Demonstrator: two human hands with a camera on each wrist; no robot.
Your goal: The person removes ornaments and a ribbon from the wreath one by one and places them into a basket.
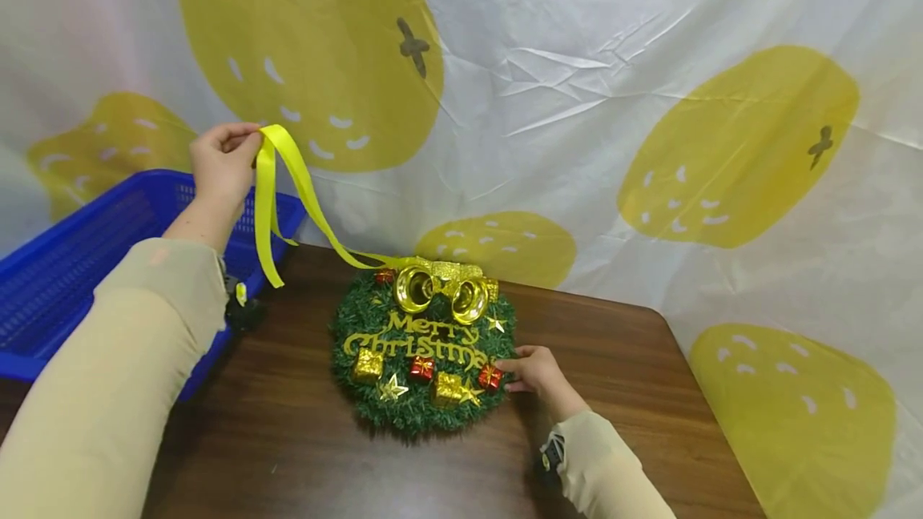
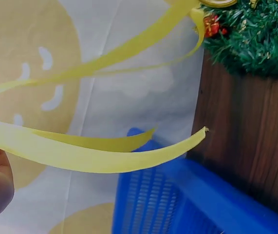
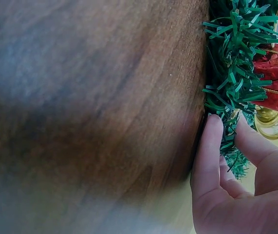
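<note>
A green tinsel Christmas wreath [image 1: 411, 415] lies on the table, with gold "Merry Christmas" lettering, two gold bells [image 1: 470, 300], small gift boxes and stars. From its top a yellow ribbon [image 1: 306, 191] runs up to the left. My left hand [image 1: 222, 162] pinches the ribbon between thumb and fingers, raised above the basket's edge, and loose ends hang below it. At the wreath's right rim, my right hand [image 1: 537, 375] grips the tinsel between thumb and fingers, close to a red gift box [image 3: 275, 78]. In the left wrist view the ribbon's free ends stretch across the frame.
A blue plastic basket [image 1: 101, 219] stands at the left, partly behind my left arm. The brown wooden table [image 1: 606, 359] reaches back to a white curtain [image 1: 548, 102] printed with yellow fruit shapes, which hangs close behind the wreath.
</note>
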